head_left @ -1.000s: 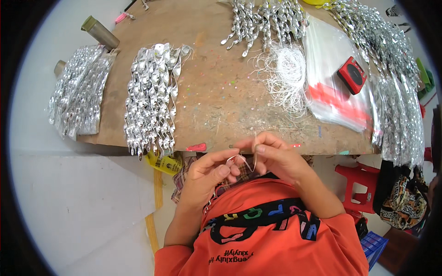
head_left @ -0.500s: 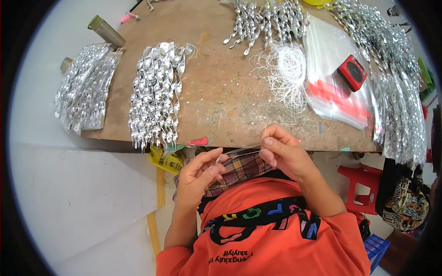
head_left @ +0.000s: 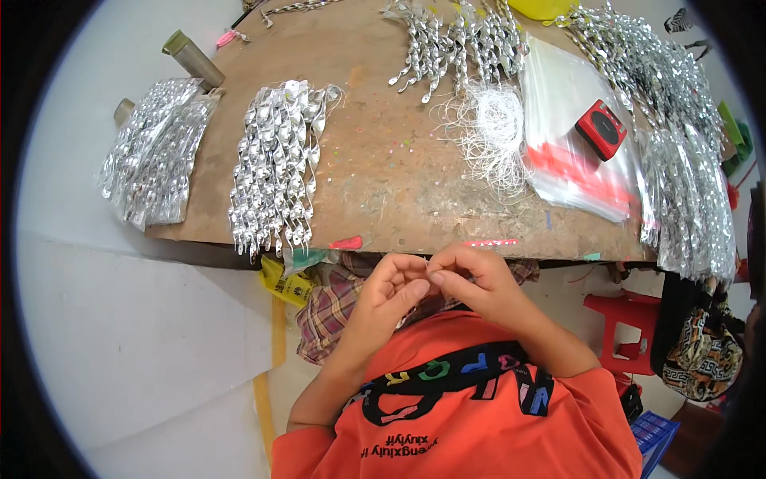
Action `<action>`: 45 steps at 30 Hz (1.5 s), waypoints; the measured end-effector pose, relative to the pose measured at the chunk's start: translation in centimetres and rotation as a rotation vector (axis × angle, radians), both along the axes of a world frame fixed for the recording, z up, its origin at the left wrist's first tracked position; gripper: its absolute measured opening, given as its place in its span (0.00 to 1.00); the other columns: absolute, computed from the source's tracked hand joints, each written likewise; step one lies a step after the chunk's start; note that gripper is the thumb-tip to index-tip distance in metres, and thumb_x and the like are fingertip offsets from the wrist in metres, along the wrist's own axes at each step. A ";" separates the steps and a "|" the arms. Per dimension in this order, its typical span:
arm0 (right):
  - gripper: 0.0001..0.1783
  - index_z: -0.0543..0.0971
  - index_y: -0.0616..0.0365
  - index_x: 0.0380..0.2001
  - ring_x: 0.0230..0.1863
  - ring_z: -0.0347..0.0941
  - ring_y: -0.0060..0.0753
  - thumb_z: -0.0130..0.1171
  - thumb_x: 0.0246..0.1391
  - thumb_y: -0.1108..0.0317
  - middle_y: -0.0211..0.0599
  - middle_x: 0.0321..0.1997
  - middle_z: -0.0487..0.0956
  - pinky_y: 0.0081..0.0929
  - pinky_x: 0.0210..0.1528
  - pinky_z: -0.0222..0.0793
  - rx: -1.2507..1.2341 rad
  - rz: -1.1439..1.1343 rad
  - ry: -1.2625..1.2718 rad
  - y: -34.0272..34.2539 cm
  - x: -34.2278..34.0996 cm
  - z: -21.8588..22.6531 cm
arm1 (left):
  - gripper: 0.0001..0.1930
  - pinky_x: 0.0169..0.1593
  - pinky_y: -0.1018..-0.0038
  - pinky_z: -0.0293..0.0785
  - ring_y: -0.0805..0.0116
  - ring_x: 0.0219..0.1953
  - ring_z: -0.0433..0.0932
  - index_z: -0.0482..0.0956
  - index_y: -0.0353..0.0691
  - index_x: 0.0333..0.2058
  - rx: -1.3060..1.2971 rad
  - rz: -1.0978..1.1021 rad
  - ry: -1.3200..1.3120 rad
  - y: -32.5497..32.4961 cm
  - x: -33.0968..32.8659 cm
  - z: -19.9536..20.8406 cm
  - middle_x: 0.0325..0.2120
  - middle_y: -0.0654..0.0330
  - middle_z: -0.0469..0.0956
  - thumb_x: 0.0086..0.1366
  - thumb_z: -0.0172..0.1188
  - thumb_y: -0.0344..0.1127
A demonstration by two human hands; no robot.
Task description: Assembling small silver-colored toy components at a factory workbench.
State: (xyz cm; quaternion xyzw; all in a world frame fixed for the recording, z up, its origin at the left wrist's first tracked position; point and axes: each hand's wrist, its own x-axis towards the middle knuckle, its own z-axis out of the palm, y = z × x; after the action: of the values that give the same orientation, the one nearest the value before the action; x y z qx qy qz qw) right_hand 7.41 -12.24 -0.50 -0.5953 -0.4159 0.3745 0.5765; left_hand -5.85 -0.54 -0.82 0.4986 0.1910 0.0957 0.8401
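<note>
Just off the table's front edge, above my lap, my left hand (head_left: pixel 388 297) and my right hand (head_left: pixel 472 281) meet with their fingertips together. Both are closed in a pinch on a thin white string, of which only a tiny bit shows between the fingertips; the rest is hidden by the fingers. On the table beyond lies a loose tangle of white string (head_left: pixel 500 132). To the left of it, a bundle of twisted silver foil strips (head_left: pixel 274 172) lies flat, its lower ends near the table's front edge.
Bagged silver twists (head_left: pixel 159 152) lie at the table's left edge, by a greenish tube (head_left: pixel 194 60). Clear plastic bags (head_left: pixel 558 104) carry a red speaker-like box (head_left: pixel 601 130). More silver strips (head_left: pixel 686 152) hang over the right edge. A red stool (head_left: pixel 622 319) stands below.
My hands have come together; the string that was stretched between them is now mostly hidden. My right hand moved left and down, my left hand to the right. The view shifted slightly.
</note>
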 end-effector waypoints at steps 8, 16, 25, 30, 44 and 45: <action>0.05 0.72 0.61 0.34 0.29 0.68 0.15 0.53 0.54 0.72 0.26 0.28 0.72 0.14 0.30 0.64 -0.054 -0.067 0.109 0.1 0.9 -0.3 | 0.06 0.32 0.84 0.69 0.79 0.26 0.71 0.74 0.34 0.35 0.002 0.017 0.132 0.6 1.2 -1.6 0.25 0.63 0.74 0.59 0.56 0.29; 0.08 0.71 0.59 0.38 0.30 0.67 0.14 0.54 0.54 0.72 0.25 0.31 0.72 0.12 0.32 0.63 -0.075 -0.101 0.131 0.8 2.5 -1.0 | 0.05 0.31 0.86 0.65 0.84 0.27 0.69 0.75 0.36 0.35 0.029 0.009 0.113 0.6 2.6 -2.1 0.27 0.67 0.74 0.61 0.55 0.29; 0.07 0.70 0.59 0.36 0.23 0.65 0.15 0.54 0.52 0.73 0.27 0.24 0.71 0.13 0.27 0.62 0.001 -0.351 0.330 0.0 5.2 -0.7 | 0.05 0.27 0.87 0.58 0.86 0.23 0.63 0.75 0.34 0.34 -0.043 0.066 0.156 0.8 3.2 -1.7 0.23 0.68 0.72 0.59 0.56 0.28; 0.06 0.72 0.60 0.35 0.24 0.65 0.15 0.54 0.53 0.73 0.27 0.25 0.72 0.13 0.26 0.62 -0.046 -0.332 0.267 -1.0 5.5 -1.2 | 0.04 0.23 0.86 0.53 0.84 0.19 0.59 0.75 0.33 0.31 -0.099 0.106 0.185 0.9 3.4 -1.9 0.19 0.69 0.69 0.57 0.57 0.27; 0.06 0.75 0.60 0.34 0.28 0.65 0.13 0.56 0.53 0.71 0.26 0.30 0.73 0.12 0.28 0.62 -0.131 -0.081 0.529 -0.1 3.2 -1.0 | 0.06 0.38 0.86 0.65 0.84 0.34 0.69 0.74 0.34 0.37 -0.080 -0.023 0.040 0.5 2.9 -2.0 0.30 0.67 0.74 0.61 0.55 0.27; 0.05 0.74 0.60 0.32 0.28 0.65 0.12 0.56 0.53 0.71 0.26 0.30 0.73 0.11 0.28 0.62 -0.115 -0.087 0.550 -0.1 3.2 -0.9 | 0.06 0.38 0.86 0.65 0.84 0.34 0.69 0.74 0.34 0.37 -0.080 -0.022 0.041 0.5 2.9 -2.2 0.30 0.67 0.74 0.61 0.55 0.27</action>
State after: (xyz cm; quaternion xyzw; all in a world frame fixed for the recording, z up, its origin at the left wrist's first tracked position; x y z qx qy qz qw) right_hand 10.65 -12.31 -1.41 -0.5201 -0.1962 0.5198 0.6486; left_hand -2.99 -0.03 -3.03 0.4685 0.2063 0.0687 0.8563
